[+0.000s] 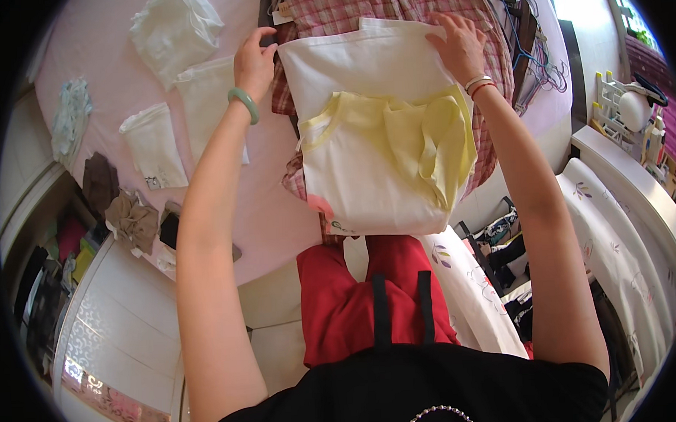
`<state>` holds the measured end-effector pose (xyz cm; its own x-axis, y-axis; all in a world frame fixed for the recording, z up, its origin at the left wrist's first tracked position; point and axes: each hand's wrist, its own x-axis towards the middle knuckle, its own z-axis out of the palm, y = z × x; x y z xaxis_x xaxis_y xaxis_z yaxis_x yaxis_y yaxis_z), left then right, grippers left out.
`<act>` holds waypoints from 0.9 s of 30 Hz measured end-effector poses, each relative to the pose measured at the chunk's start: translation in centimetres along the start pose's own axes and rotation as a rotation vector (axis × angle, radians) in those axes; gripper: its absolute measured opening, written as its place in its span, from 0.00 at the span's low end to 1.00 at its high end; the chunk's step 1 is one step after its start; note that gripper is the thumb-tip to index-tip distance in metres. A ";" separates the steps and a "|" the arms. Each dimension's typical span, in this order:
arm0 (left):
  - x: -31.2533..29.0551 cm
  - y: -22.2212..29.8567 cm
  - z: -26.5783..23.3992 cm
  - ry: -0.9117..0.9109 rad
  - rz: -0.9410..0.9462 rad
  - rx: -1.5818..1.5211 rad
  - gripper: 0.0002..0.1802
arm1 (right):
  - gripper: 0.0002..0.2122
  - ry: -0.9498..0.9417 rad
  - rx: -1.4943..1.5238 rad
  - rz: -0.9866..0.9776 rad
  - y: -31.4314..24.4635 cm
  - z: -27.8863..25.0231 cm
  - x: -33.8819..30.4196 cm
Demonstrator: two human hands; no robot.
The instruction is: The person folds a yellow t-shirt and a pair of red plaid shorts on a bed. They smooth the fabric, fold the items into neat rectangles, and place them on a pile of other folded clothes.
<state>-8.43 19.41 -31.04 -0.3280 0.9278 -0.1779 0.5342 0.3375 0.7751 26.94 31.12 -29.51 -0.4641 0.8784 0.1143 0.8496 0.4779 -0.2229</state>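
Observation:
A white shirt with pale yellow trim (358, 158) lies partly folded in front of me, its yellow-edged neck and sleeve part turned in over the body. It rests on a red plaid shirt (495, 27). My left hand (255, 65), with a green bangle at the wrist, is at the shirt's far left corner, fingers bent and apart from the thumb. At the far right corner, my right hand (460, 49) has its fingers spread, with the fingertips and thumb touching the white cloth. Neither hand grips anything that I can see.
Folded white garments (157, 143) and a crumpled white one (177, 30) lie left on the pink bed sheet (267, 213). Brown bunched cloths (132, 218) sit by its left edge. Wire hangers (541, 66) are at the right. A floral white cover (459, 281) hangs at lower right.

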 end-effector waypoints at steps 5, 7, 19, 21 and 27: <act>-8.4 1.2 0.9 0.133 0.021 -0.111 0.13 | 0.18 0.087 0.297 0.137 -0.3 -4.8 -4.0; -13.8 2.5 1.1 0.114 -0.098 -0.131 0.13 | 0.17 0.076 0.403 0.133 -1.4 -7.9 -8.0; -25.1 5.4 3.8 -0.384 0.375 0.385 0.27 | 0.30 -0.503 0.123 -0.398 -12.5 -7.8 -17.3; -24.6 4.3 3.9 -0.394 0.305 0.440 0.26 | 0.30 -0.469 -0.054 -0.288 -11.0 -6.9 -17.2; -26.9 6.3 4.3 -0.299 0.273 0.473 0.23 | 0.21 -0.217 -0.059 0.081 -5.1 -10.8 -20.6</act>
<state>7.13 -2.76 -23.94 0.0647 0.9720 -0.2260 0.8778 0.0523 0.4761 34.83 10.67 -20.31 -0.4318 0.8948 -0.1133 0.8963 0.4115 -0.1655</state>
